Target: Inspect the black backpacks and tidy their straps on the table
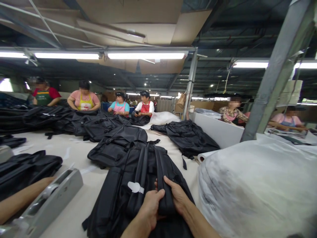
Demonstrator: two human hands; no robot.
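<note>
A black backpack [116,201] lies in front of me with its shoulder straps facing up. My left hand [151,204] grips the left side of the right-hand shoulder strap [165,198], thumb on top. On the other side of that same strap, my right hand [177,195] is closed on it, with the thumb along the padding and the fingers partly hidden behind. A white paper tag or tape piece [135,187] is wrapped on the other shoulder strap [139,172]. Part of the backpack's lower end is covered by my forearms.
A grey tape dispenser [53,201] stands at left, beside another person's arm [27,198]. More black backpacks [116,145] cover the pale table [71,155]. A large clear plastic bag bundle [257,188] bulges at right, near a metal post [274,66]. Several people work across the table.
</note>
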